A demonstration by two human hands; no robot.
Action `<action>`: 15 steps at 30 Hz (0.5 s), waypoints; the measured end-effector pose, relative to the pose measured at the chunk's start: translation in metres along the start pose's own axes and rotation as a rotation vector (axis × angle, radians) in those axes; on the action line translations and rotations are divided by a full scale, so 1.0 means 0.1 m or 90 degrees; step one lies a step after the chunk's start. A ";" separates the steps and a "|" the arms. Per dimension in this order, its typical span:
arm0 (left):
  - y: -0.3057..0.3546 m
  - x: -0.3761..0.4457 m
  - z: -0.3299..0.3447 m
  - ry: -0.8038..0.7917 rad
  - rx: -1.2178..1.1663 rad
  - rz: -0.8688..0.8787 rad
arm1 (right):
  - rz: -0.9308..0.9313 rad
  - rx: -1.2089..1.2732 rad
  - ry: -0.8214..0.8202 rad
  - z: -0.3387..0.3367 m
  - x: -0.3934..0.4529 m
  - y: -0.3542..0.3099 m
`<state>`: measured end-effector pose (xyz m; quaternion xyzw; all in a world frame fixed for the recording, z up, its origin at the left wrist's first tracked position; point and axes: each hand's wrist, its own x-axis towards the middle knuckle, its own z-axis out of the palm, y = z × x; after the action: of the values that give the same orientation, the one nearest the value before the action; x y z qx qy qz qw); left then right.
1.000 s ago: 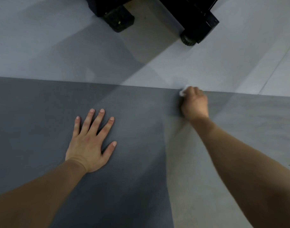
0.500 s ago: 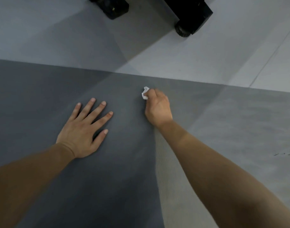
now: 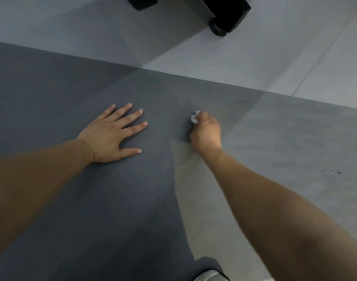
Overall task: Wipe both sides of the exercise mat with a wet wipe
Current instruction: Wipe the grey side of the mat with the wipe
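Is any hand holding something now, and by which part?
The right hand is closed around a small crumpled white wet wipe; only its front end shows past the fingers. The left hand lies flat and open on the dark grey mat, holding nothing.

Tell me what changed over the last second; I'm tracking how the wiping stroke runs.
The right hand, fisted on the wet wipe, drew back from the mat's far edge toward the person and closer to the left hand. Nothing was picked up or let go. The left hand stayed flat, fingers spread, on the exercise mat, which lies as before.
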<state>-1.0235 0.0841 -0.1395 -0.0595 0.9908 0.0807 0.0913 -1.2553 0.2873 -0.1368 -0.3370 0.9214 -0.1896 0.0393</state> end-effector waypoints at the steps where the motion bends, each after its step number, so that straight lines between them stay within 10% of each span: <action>1: 0.04 -0.01 -0.02 -0.010 -0.008 -0.015 | -0.037 0.007 -0.001 0.10 -0.15 -0.23; 9: 0.64 -0.42 -0.16 -0.119 -0.061 -0.112 | -0.182 -0.062 -0.081 0.09 -0.73 -0.63; 15: 0.82 -0.66 -0.03 -0.205 -0.056 -0.115 | 0.089 -0.226 -0.089 -0.55 -1.09 0.63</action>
<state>-0.9706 0.1711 -0.1120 -0.1387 0.9494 0.1238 0.2530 -1.2204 0.4183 -0.1154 -0.2861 0.9565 0.0030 0.0564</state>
